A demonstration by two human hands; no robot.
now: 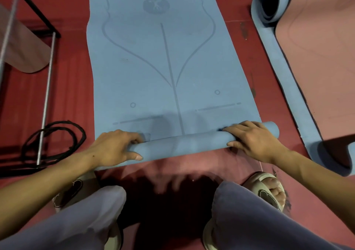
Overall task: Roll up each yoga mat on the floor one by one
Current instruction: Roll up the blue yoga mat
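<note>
A blue yoga mat (153,67) with a dark line pattern lies flat on the red floor and runs away from me. Its near end is wound into a thin roll (184,147) lying across in front of my knees. My left hand (115,147) grips the roll's left part, fingers curled over the top and thumb on the near side. My right hand (251,139) grips the right part the same way. To the right lies a pink mat (322,58) with a blue underside, its far end curled into a roll (269,4).
A black metal rack with silver rods (47,96) stands at the left, with a black cord loop (55,142) on the floor beside it. My knees and sandalled feet (269,190) are just behind the roll. Red floor (242,61) shows between the two mats.
</note>
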